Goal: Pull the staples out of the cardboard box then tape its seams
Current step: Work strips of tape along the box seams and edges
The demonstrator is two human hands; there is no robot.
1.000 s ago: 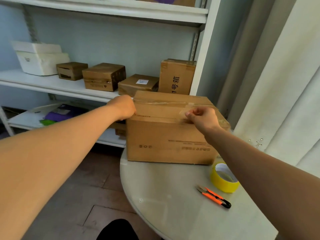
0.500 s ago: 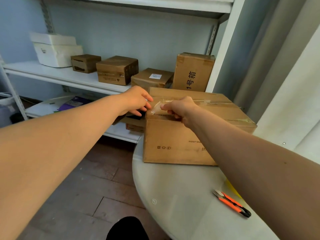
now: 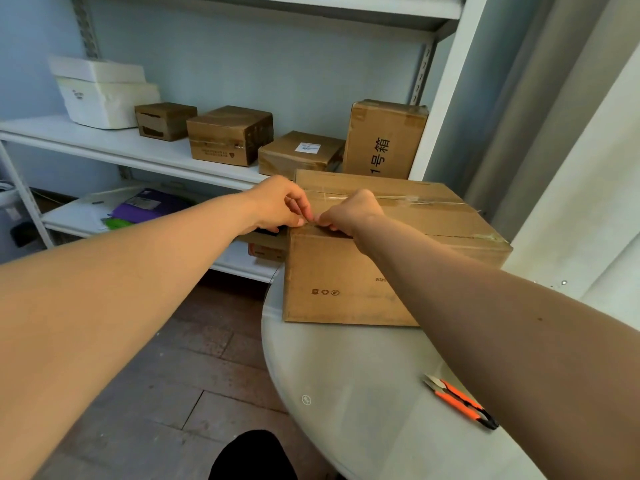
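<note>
A brown cardboard box [image 3: 346,271] stands on the round white table [image 3: 363,393], with clear tape [image 3: 415,199] running along its top seam. Both hands meet at the box's top front left corner. My right hand [image 3: 349,211] has curled fingers that pinch the end of a clear tape strip at the front top edge. My left hand [image 3: 277,206] pinches the same spot with its fingertips, right against the right hand. The yellow tape roll is hidden behind my right arm.
Orange-handled snips [image 3: 460,403] lie on the table at the right. A white shelf [image 3: 138,150] behind holds several small cardboard boxes [image 3: 228,133] and a white foam box [image 3: 104,95]. A curtain [image 3: 571,168] hangs at the right. The wooden floor [image 3: 173,393] lies left of the table.
My right hand slid left along the box's front top edge to the left corner. My left hand left the box's side and came to pinch at the same spot.
</note>
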